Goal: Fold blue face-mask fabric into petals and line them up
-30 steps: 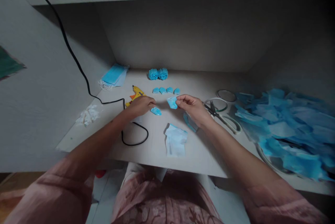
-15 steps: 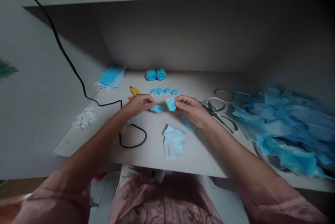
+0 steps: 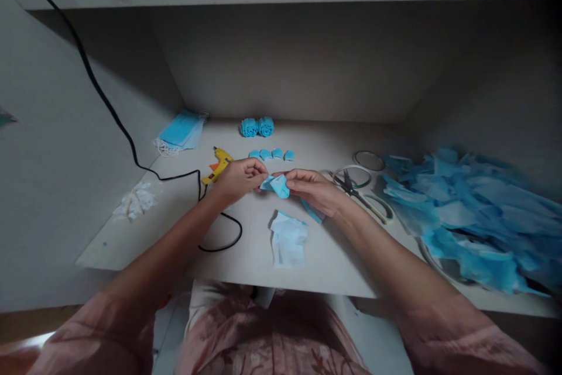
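My left hand (image 3: 244, 180) pinches a small blue fabric piece (image 3: 267, 182). A second folded blue piece (image 3: 281, 186), pale at its edges, is pinched in my right hand (image 3: 312, 189). The two pieces meet between my fingertips; whether they are joined I cannot tell. Just behind my hands lies a row of small folded blue petals (image 3: 277, 154). A larger pale-blue fabric sheet (image 3: 288, 240) rests flat in front, and another blue strip (image 3: 312, 211) shows partly under my right hand. Left of my left hand is a yellow glue gun (image 3: 218, 165).
Two blue fabric roses (image 3: 257, 127) stand at the back. Face masks (image 3: 182, 130) and white ear loops (image 3: 136, 202) lie left, near a black cord (image 3: 109, 109). Scissors (image 3: 364, 196), rings of tape (image 3: 352, 176) and a heap of blue fabric scraps (image 3: 474, 211) occupy the right.
My hands have come closer together, and the two blue pieces, apart before, now meet. The view has shifted slightly, showing more of the glue gun.
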Tool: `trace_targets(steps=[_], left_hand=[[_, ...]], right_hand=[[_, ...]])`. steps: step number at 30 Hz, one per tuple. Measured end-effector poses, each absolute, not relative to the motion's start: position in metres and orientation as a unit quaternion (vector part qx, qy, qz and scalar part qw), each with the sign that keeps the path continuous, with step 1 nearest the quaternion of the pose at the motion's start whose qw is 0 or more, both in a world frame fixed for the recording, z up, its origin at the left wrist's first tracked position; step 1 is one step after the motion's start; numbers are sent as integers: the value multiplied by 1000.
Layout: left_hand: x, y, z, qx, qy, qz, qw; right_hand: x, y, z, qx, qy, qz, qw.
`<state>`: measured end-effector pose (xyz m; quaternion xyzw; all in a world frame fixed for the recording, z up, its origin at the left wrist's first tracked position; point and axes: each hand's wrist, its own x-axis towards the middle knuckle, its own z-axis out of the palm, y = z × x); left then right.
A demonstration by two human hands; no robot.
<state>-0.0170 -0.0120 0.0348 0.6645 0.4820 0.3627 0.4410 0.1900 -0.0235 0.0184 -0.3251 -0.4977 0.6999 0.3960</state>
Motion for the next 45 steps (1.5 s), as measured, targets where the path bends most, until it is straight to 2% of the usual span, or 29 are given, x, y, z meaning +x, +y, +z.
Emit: trace_targets(steps=[10, 16, 23, 30, 35, 45], left_hand=[[-20, -16, 32, 573, 425, 358, 602], [-24, -16, 28, 623, 460, 289, 563], [-20, -15, 23, 600, 512, 375, 488], [-16, -18, 9, 614, 519, 392, 448], [-11, -24, 11, 630, 509, 383, 444], [-12, -26, 8, 620, 509, 379, 460]], right_hand=[[193, -19, 14, -339, -482, 697, 407], [193, -17, 11, -349, -498, 683, 404], [197, -15, 15, -354, -551, 587, 477], [184, -35, 23, -372, -722, 455, 363], [179, -37, 17, -411, -722, 402, 385], [181, -34, 18, -425, -725, 379, 386]])
